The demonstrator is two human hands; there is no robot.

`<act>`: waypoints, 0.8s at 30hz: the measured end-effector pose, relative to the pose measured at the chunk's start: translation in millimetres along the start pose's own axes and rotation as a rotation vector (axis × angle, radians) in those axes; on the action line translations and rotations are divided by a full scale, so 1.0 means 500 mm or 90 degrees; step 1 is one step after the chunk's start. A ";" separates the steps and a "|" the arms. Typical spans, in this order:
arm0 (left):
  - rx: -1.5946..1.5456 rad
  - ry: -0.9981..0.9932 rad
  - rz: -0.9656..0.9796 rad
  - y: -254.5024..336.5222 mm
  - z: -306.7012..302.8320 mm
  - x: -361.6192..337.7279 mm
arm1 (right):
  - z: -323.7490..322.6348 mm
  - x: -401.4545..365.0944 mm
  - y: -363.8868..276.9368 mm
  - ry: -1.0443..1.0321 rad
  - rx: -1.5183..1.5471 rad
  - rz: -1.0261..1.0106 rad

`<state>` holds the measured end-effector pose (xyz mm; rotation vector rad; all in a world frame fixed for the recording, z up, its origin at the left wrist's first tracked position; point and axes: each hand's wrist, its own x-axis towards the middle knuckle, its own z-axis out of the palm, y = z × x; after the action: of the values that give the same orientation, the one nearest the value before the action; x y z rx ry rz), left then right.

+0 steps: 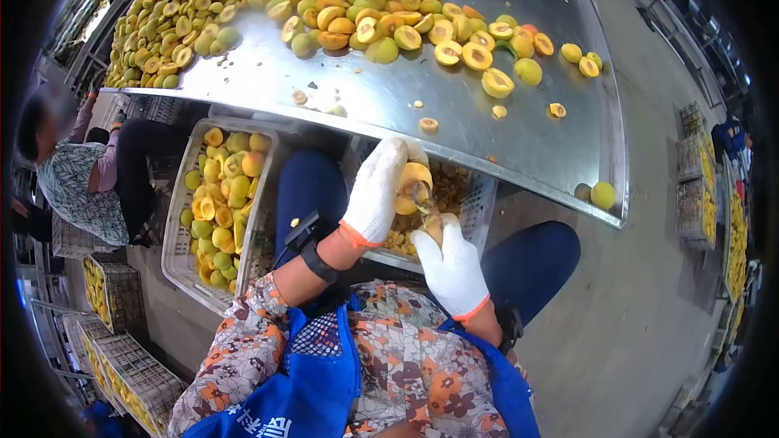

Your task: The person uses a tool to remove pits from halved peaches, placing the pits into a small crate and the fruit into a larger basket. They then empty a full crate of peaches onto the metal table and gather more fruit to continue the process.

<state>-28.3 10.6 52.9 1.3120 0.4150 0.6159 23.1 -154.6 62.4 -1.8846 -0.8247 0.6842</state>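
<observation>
In a white glove with an orange cuff, my left hand (378, 186) holds a yellow fruit half (413, 176) near the front edge of the metal table. My right hand (446, 264), gloved the same way, is closed on the handle of a small pitting tool (428, 209), whose looped metal end touches the fruit. Both hands are above a white crate (484, 215) of small yellow-brown pieces between my knees, and they partly hide it.
Halved fruit (369, 28) lies heaped on the metal table (552, 150), whose raised rim runs before me. A crate (174, 231) of fruit halves stands at my left. Beyond it sits another person (85, 178). Stacked crates (695, 211) stand far right.
</observation>
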 end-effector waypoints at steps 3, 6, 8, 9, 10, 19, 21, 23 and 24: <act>0.001 0.034 0.022 -0.008 0.014 -0.005 | 0.012 -0.002 0.010 0.014 0.007 -0.006; -0.038 0.040 -0.007 0.001 0.028 -0.018 | 0.020 -0.008 0.014 0.024 -0.011 0.015; -0.036 0.030 -0.035 0.012 0.041 -0.020 | 0.019 -0.008 0.021 0.015 -0.009 0.037; -0.021 0.026 -0.026 0.011 0.044 -0.020 | 0.016 -0.010 0.023 0.017 0.004 0.021; -0.015 0.021 -0.037 0.009 0.047 -0.018 | 0.016 -0.010 0.034 -0.004 0.050 0.042; 0.125 -0.058 0.079 0.000 0.072 -0.028 | -0.018 -0.047 0.079 -0.332 0.690 0.187; 0.094 -0.057 0.074 -0.011 0.072 -0.026 | -0.019 -0.046 0.081 -0.293 0.658 0.203; 0.051 -0.018 0.037 -0.009 0.075 -0.036 | -0.006 -0.049 0.088 -0.236 0.625 0.221; 0.105 0.015 0.095 -0.003 0.083 -0.042 | 0.009 -0.052 0.092 -0.104 0.359 0.035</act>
<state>-19.0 -34.5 59.2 1.5041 0.3964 0.7347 15.4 -187.8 21.6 -1.3567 -0.5988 0.9973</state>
